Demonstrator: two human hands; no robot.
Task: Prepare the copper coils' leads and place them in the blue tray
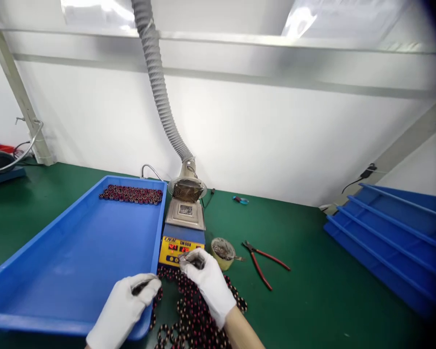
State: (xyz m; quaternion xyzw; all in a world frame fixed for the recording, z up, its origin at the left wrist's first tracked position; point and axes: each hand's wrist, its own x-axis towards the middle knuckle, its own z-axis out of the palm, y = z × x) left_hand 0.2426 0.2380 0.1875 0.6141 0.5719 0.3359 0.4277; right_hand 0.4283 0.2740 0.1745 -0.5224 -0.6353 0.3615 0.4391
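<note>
My left hand, in a white glove, is over the near right rim of the blue tray. Its fingers are curled together, and a dark patch shows between thumb and fingers. My right hand, also gloved, is pinched in front of the yellow panel of a solder pot with lit red digits. Something dark shows inside that grip, too small to make out. Under and around the right hand lies a loose pile of small dark ring-shaped coils with red and beige marks. More coils stand packed in rows at the tray's far end.
A fume hose hangs above the pot's square bath. Right of the pot are a round tub of dark residue, red-handled pliers and a small blue tool. Stacked blue trays stand at far right.
</note>
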